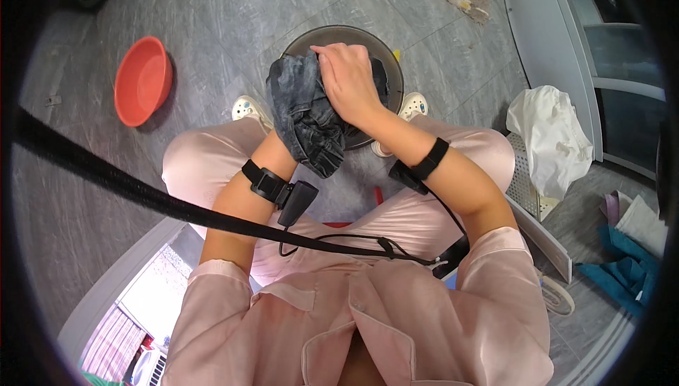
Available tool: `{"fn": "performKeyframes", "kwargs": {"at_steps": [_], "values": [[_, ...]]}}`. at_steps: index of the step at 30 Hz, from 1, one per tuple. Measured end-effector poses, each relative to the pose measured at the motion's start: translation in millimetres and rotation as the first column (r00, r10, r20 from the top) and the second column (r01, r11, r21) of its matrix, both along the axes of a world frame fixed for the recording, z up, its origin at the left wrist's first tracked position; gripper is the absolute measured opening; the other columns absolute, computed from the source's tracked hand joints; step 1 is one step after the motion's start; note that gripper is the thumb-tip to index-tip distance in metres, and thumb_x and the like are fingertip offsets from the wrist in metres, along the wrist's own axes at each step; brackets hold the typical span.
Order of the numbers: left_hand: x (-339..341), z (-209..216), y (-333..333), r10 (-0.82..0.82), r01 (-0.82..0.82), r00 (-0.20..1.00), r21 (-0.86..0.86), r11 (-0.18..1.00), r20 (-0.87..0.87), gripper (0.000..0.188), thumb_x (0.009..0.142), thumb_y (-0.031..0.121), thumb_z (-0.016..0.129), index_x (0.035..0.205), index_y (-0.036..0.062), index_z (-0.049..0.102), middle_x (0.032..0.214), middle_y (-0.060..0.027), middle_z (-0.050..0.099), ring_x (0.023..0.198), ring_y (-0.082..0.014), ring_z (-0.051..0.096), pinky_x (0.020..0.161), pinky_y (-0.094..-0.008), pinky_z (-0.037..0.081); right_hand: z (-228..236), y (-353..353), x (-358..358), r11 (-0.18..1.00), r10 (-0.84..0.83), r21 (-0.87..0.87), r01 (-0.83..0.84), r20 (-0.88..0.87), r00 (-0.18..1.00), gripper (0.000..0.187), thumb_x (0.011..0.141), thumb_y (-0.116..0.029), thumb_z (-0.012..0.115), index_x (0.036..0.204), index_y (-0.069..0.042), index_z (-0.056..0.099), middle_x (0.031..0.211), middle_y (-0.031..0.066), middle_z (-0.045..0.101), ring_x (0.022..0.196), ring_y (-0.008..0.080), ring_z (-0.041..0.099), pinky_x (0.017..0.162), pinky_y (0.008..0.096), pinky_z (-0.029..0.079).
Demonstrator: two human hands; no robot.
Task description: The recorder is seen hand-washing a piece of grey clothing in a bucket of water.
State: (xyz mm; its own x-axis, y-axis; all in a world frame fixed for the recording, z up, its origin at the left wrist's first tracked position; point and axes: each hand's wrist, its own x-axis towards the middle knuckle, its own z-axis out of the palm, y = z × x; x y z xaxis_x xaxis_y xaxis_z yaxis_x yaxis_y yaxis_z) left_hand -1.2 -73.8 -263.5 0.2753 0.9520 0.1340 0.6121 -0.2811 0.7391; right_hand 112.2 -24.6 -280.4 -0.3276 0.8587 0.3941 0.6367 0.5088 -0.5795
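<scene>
A bunched dark blue-grey denim garment (pixel 305 107) is raised over a round grey basin (pixel 385 50) that stands on the floor between my feet. My right hand (pixel 348 83) lies across the top of the garment, its fingers bent over the cloth and gripping it. On the other side, my left forearm (pixel 274 161) runs up into the folds. The cloth covers my left hand, so its fingers do not show. More dark fabric hangs at the basin's right side.
A red basin (pixel 143 80) stands on the grey floor to the left. At the right, a white plastic bag (pixel 552 135) sits on a perforated container (pixel 521 163), beside a pale cabinet (pixel 552 47). Teal cloth (pixel 622 266) lies lower right. A black cable (pixel 177 206) crosses the view.
</scene>
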Motion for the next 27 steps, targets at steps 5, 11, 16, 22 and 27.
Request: {"fn": "performKeyframes", "kwargs": {"at_steps": [5,11,16,22,27], "values": [[0,-6,4,-0.016,0.015,1.000,0.018,1.000,0.016,0.036,0.086,0.026,0.058,0.116,0.0068,0.053,0.112,-0.0086,0.055,0.105,-0.0239,0.051,0.091,-0.0343,0.040,0,33,24,0.791,-0.142,-0.590,0.158,0.074,0.987,0.023,0.089,-0.018,0.048,0.076,-0.004,0.062,0.078,0.0154,0.062,0.081,0.0351,0.061,0.074,0.0469,0.046],[-4,-9,5,-0.011,0.011,1.000,0.022,1.000,0.002,0.036,0.086,0.026,0.058,0.116,0.0070,0.053,0.112,-0.0086,0.055,0.105,-0.0239,0.051,0.090,-0.0344,0.040,0,16,4,0.987,-0.040,-0.158,0.036,-0.021,0.999,0.043,0.091,-0.036,0.041,0.076,-0.002,0.064,0.084,0.0162,0.066,0.082,0.0387,0.060,0.072,0.0485,0.044],[-4,-12,8,-0.017,0.017,1.000,0.028,0.999,0.000,0.036,0.085,0.026,0.058,0.116,0.0071,0.053,0.112,-0.0086,0.056,0.105,-0.0240,0.051,0.090,-0.0345,0.040,-21,53,37,0.818,-0.205,-0.526,0.232,0.110,0.973,0.054,0.088,-0.049,0.045,0.074,0.000,0.062,0.079,0.0185,0.064,0.078,0.0390,0.060,0.070,0.0473,0.045],[-11,-15,7,-0.008,0.008,1.000,0.025,1.000,-0.019,0.036,0.085,0.026,0.059,0.115,0.0072,0.054,0.112,-0.0086,0.056,0.105,-0.0240,0.051,0.090,-0.0345,0.040,9,69,59,0.509,0.022,-0.850,0.132,0.166,0.986,0.092,0.070,-0.083,0.045,0.091,0.004,0.066,0.093,0.0169,0.065,0.091,0.0272,0.060,0.083,0.0369,0.044],[-9,-19,8,-0.001,0.001,1.000,0.037,0.999,-0.011,0.036,0.085,0.026,0.059,0.115,0.0073,0.054,0.112,-0.0085,0.056,0.105,-0.0241,0.051,0.090,-0.0346,0.040,9,45,41,0.231,-0.045,-0.973,0.019,0.009,0.999,0.088,0.072,-0.082,0.045,0.099,0.000,0.065,0.091,0.0110,0.063,0.092,0.0277,0.056,0.086,0.0391,0.040]]}}
